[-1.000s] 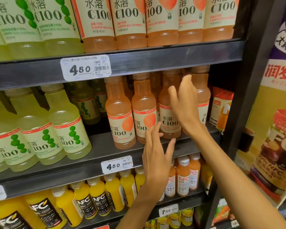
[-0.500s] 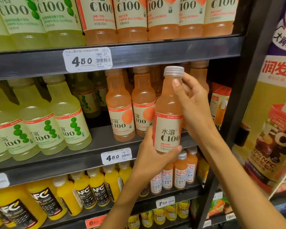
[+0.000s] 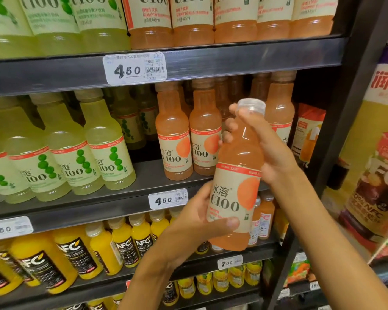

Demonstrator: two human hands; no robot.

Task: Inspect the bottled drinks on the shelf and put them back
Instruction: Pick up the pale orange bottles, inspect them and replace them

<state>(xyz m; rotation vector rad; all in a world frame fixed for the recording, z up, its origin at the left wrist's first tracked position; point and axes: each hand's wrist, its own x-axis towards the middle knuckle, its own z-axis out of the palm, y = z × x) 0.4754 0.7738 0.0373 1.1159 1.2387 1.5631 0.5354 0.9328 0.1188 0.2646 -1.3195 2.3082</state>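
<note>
Orange C100 bottle held right of frame centre, tilted, clear of the shelf edge. Left hand grip clenched on its label; right hand grip clasps its shoulder. Gap in the orange row behind; dark upright post near, right.

The pale orange plastic C100 bottle with the cream label is now off the grey metal middle shelf and out in front of it, tilted with its clear cap toward 1 o'clock. The left hand (empty a second ago) cups its base; the right hand grips its neck.
</note>
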